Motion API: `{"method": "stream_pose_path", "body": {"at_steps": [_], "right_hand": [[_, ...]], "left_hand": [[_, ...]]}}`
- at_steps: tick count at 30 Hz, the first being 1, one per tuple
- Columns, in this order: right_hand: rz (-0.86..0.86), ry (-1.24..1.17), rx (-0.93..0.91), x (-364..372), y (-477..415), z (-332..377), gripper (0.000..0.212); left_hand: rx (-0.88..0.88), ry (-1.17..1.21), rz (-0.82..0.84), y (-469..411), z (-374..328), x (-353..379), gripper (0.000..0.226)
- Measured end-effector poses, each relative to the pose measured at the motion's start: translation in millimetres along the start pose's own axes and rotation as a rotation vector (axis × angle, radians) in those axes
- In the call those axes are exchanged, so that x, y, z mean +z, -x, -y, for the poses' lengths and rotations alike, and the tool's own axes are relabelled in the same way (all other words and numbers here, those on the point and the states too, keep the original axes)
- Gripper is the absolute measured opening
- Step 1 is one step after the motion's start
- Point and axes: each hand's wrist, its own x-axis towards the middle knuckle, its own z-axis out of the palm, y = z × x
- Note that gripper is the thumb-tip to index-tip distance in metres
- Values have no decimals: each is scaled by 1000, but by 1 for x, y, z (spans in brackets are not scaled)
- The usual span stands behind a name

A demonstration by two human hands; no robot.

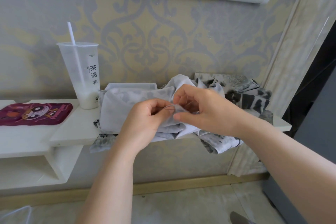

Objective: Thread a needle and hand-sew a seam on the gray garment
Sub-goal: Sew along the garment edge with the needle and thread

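Head view: the pale gray patterned thin-fabric garment (125, 107) is lying bunched on the white shelf (72, 132), just right of the tall clear plastic cup with straw (81, 76), so the shelf is carrying its weight. The left hand (145, 117) fingers are pinching a fold beside a dark thread loop (170, 108). The right hand (205, 109) fingers are clamping the same fold, likely keeping it taut for stitching. The needle is too small to tell.
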Motion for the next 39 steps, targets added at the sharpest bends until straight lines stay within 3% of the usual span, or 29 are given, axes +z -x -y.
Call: {"method": "stream_pose_path", "body": {"at_steps": [5, 12, 16, 20, 34, 36, 39], "right_hand": [[-123, 0, 17, 11, -4, 0, 6], [-193, -254, 270, -14, -6, 6, 13], [-102, -121, 304, -31, -9, 9, 11], [-146, -42, 285, -31, -12, 7, 12], [-223, -77, 396, -34, -10, 2, 15], [-282, -80, 396, -33, -11, 1, 15], [-532, -132, 376, -27, -17, -3, 17]], "left_hand": [[-29, 2, -15, 1, -3, 2, 9], [-64, -80, -37, 0, 6, 0, 13], [-83, -91, -49, 0, 7, 1, 12], [-84, -118, -52, 0, 5, 3, 12], [-127, -140, -110, 1, 7, -6, 12], [-132, -149, -114, 0, 7, -6, 12], [-137, -161, -105, 0, 8, -4, 12]]}}
